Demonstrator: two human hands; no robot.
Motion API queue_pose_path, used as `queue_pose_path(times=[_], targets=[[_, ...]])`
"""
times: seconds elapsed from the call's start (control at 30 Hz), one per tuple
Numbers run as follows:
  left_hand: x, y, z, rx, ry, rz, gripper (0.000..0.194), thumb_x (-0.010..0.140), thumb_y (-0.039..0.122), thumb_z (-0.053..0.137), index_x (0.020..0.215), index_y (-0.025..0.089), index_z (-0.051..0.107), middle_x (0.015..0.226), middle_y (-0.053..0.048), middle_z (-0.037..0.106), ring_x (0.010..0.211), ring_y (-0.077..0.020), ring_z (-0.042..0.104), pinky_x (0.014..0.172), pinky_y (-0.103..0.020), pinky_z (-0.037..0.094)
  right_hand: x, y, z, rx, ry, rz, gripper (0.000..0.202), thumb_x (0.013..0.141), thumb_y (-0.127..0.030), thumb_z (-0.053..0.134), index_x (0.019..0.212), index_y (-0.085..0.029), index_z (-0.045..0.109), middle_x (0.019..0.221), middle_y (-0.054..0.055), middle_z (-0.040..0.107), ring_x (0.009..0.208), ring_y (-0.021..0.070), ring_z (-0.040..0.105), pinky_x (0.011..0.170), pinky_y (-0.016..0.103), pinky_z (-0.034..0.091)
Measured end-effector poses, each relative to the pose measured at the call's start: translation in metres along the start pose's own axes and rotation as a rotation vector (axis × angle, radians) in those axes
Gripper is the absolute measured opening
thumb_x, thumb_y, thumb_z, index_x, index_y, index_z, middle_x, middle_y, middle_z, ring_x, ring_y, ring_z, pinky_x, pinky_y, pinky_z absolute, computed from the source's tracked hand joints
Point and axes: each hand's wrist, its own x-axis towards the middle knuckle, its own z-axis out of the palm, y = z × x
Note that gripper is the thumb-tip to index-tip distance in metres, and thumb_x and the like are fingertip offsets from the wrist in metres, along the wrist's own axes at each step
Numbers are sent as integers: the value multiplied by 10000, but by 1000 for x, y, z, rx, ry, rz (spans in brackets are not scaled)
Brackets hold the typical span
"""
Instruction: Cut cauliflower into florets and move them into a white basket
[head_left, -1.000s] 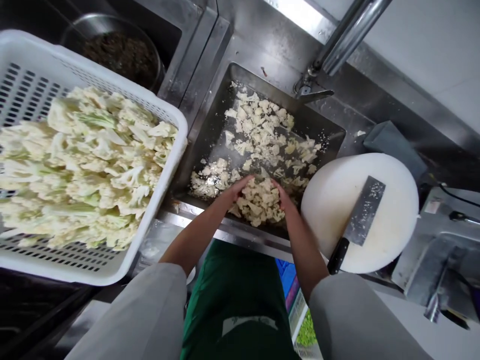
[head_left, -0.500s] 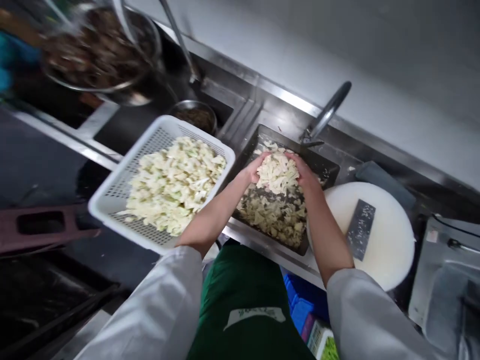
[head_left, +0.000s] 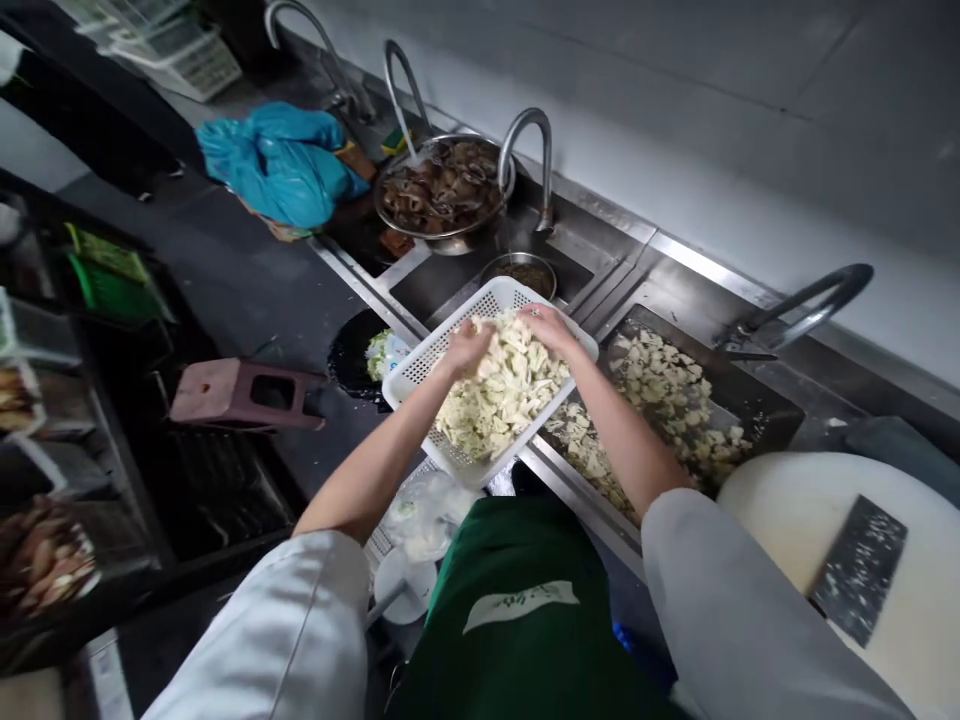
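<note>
A white perforated plastic basket [head_left: 401,378] holds a heap of cut cauliflower [head_left: 499,400]. Over its far half my two hands are cupped around pale florets. My left hand [head_left: 471,345] has its fingers curled at the left of the heap. At the right, my right hand [head_left: 547,328] is bent over more pieces, its fingertips partly hidden among them. To the right of the basket, a metal sink basin [head_left: 772,410] has water with cauliflower florets [head_left: 664,385] spread in it; my right forearm crosses in front.
A round white cutting board [head_left: 780,500] with a cleaver [head_left: 862,570] is at the right. Curved taps [head_left: 817,300] rise along the wall. A bowl of brown mushroom-like pieces [head_left: 442,185], a blue plastic bag [head_left: 281,165] and a pink stool [head_left: 240,392] are leftward.
My hands have moved left from the sink basin to above the basket, carrying a double handful of cauliflower. The view has swung left, showing more of the floor and shelves.
</note>
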Motion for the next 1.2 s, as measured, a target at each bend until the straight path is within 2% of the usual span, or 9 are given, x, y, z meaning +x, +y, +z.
queue_pose_path(times=[0.13,0.3,0.47,0.6,0.7,0.83,0.9,1.0,1.2], targets=[[-17,-51,19,258,181,-12,688,972,721,456,1493,284,563,1689,-189,329,1550,-530,286,1188,-764,276,-24,40,45,-540,128,-153,541,973,-482,607,1480,-293,610,1659,128,419,1556,427,317,1246,712,243],[-15,-67,30,333,196,88,642,1008,700,385,1494,319,559,1694,-177,299,1531,-502,302,1161,-764,289,-28,54,64,-691,118,-150,570,1033,-498,481,1574,-321,509,1719,112,303,1600,432,164,1234,764,168],[2,-57,-3,339,30,2,754,928,722,541,1560,313,507,1715,-198,273,1542,-573,258,1182,-781,245,-32,52,28,-561,123,-231,617,981,-466,552,1569,-285,512,1657,117,411,1567,336,318,1285,576,270],[-19,-60,-13,300,255,275,681,950,580,606,1516,208,538,1678,-230,327,1551,-526,275,1205,-740,283,-96,111,-35,-484,462,-148,520,1029,-360,391,1485,-181,567,1523,162,564,1430,267,516,1208,428,421],[-62,-74,25,126,228,767,373,1029,404,507,1300,189,645,1420,-174,596,1381,-341,543,1171,-538,460,-175,174,-76,-670,470,311,494,1010,-252,356,1416,-143,615,1423,192,642,1339,293,595,1125,437,493],[-117,-94,136,151,-364,1052,245,1006,194,467,1028,225,708,1021,-80,727,986,-214,709,950,-348,599,-234,229,-123,-852,287,574,430,923,-170,507,1309,-126,693,1356,206,687,1290,325,628,1124,430,484],[-118,-92,199,271,-503,980,263,961,139,488,1041,220,725,1043,-90,734,981,-221,714,942,-349,606,-218,236,-156,-924,250,543,440,939,-167,502,1343,-129,672,1412,209,653,1302,323,616,1128,424,473],[-81,-77,268,425,-419,767,336,916,131,536,1195,154,721,1252,-168,704,1171,-290,678,1066,-413,563,-140,230,-209,-1129,148,404,443,980,-167,458,1383,-81,621,1446,248,604,1321,342,589,1128,436,457],[24,-84,317,545,-216,402,551,994,370,541,1491,134,582,1604,-224,493,1482,-422,474,1225,-544,411,57,244,-263,-1169,-15,168,495,1044,-302,491,1488,-87,536,1515,244,538,1448,381,458,1203,557,362]])
